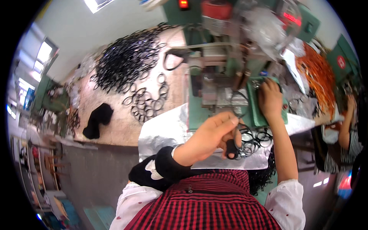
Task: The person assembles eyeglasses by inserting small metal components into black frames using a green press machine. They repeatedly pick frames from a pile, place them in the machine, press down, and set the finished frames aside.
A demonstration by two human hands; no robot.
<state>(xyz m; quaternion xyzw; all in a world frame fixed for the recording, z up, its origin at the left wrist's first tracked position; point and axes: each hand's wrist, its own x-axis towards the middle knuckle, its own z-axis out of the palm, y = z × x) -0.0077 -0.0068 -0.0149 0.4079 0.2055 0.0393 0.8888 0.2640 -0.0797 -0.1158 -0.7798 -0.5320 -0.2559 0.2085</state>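
While my left hand (pixel 209 136) pinches it between thumb and fingers, the small black plastic scissor-like handle piece (pixel 231 148) hangs over the crinkled silver foil sheet (pixel 165 132), its dark looped end pointing down. I see it is glossy, short and rounded. Just beside it lies a loose cluster of thin black rings (pixel 257 138). My right hand (pixel 271 100) presses flat, fingers spread and holding nothing, on the green machine plate (pixel 256 111). Farther left, a big heap of black loops (pixel 128 61) covers the tan worktable (pixel 115 126).
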